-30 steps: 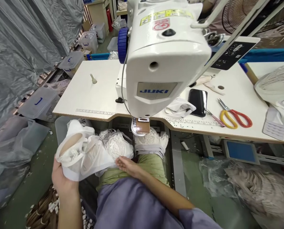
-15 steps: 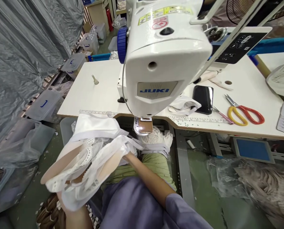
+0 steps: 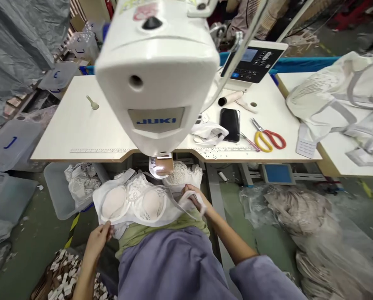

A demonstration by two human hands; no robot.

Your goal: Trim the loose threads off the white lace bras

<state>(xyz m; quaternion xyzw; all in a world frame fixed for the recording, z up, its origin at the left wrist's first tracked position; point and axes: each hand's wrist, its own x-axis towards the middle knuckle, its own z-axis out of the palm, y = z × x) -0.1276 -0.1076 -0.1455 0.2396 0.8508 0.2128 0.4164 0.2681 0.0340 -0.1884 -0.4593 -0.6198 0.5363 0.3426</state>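
A white lace bra [image 3: 150, 206] lies spread across my lap, inner cup sides up, just below the head of the sewing machine [image 3: 157, 79]. My left hand [image 3: 99, 236] pinches its lower edge under the left cup. At the other end, my right hand [image 3: 194, 196] is closed on the bra's band and strap, and a strap loop hangs round the wrist. Behind the bra, near the machine's lit sewing arm [image 3: 162, 167], sits another white lace piece [image 3: 182, 173], partly hidden.
On the white table [image 3: 80, 121] are a phone [image 3: 230, 124], scissors [image 3: 269, 139], tweezers [image 3: 250, 142] and white fabric [image 3: 210, 132]. White garments [image 3: 339, 104] are piled at right. A plastic bin [image 3: 58, 196] with lace pieces stands at left. Bagged beige pieces [image 3: 302, 212] lie on the floor.
The bra, earlier bunched and lifted at the left, is now lowered and spread flat over my lap. My right hand has moved right along it. The view has shifted right.
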